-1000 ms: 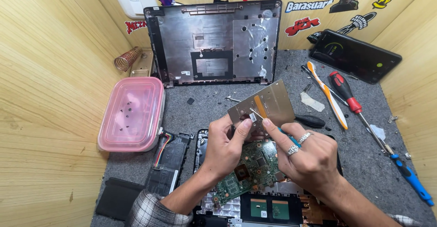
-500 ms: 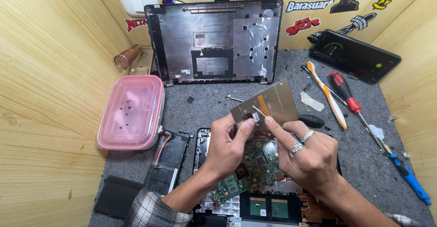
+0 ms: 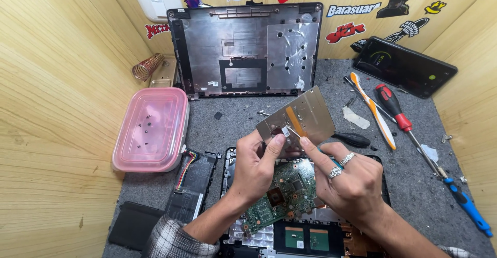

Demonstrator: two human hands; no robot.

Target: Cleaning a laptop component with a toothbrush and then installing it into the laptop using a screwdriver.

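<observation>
My left hand (image 3: 256, 165) and my right hand (image 3: 349, 180) together pinch the near edge of a flat silver metal plate (image 3: 303, 113) with an orange strip on it, held tilted above an opened laptop base (image 3: 305, 237). Thumbs and forefingers meet at a small tab on the plate's lower left corner. My right hand wears two rings and a teal band. Below the hands lies a green circuit board (image 3: 282, 193) inside the laptop base.
A laptop bottom cover (image 3: 248, 46) leans on the back wall. A pink lidded box (image 3: 152, 128) with screws sits left, a battery (image 3: 191, 185) beside the base. Screwdrivers (image 3: 398, 115) (image 3: 463, 201), an orange pry tool (image 3: 373, 110) and a phone (image 3: 406, 66) lie right.
The plate has tilted slightly and both hands have shifted their pinch at its lower corner; otherwise the scene is unchanged.
</observation>
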